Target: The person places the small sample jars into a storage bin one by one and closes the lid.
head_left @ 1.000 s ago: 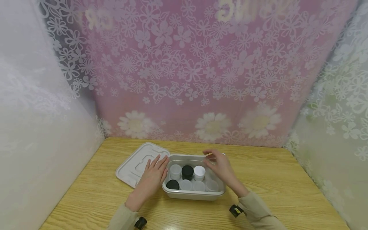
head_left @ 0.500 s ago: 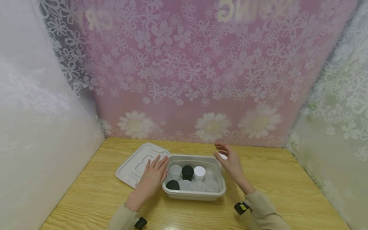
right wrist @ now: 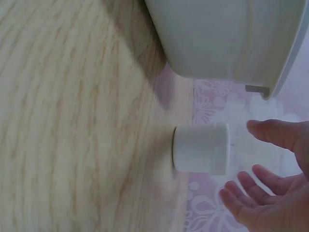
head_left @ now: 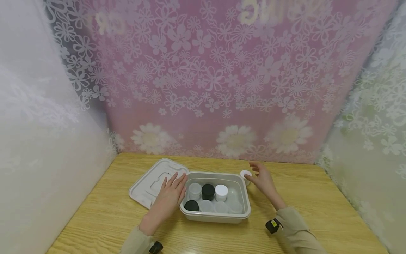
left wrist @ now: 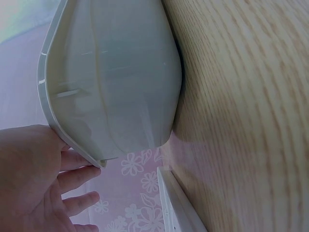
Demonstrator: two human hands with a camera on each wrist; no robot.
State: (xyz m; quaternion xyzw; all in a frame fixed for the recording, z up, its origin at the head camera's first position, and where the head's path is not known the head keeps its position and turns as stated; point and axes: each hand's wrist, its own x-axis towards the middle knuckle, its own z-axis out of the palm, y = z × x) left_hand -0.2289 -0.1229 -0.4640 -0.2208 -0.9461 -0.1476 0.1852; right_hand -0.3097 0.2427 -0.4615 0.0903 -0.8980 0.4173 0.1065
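Observation:
A pale plastic container (head_left: 215, 218) holds several small round jars, including a black-lidded jar (head_left: 208, 191), a white-lidded jar (head_left: 221, 192), another black-lidded jar (head_left: 191, 205) and translucent jars (head_left: 206, 206). My left hand (head_left: 169, 195) rests at the container's left rim with its fingers extended; in the left wrist view the fingers (left wrist: 79, 178) lie along that rim. Outside the container's right back corner, a white jar (right wrist: 202, 149) stands upright on the table. My right hand (head_left: 264, 180) is right beside it, thumb and fingers spread apart around its lid, with nothing gripped.
A flat pale lid (head_left: 149, 183) lies on the wooden table (head_left: 285, 204) to the left of the container, partly behind my left hand. A pink flowered curtain (head_left: 206, 88) hangs behind the table, with pale sheets on both sides.
My right hand has moved right, from over the container's right back corner to beside the white jar outside, which now shows more fully. The left hand stays at the rim.

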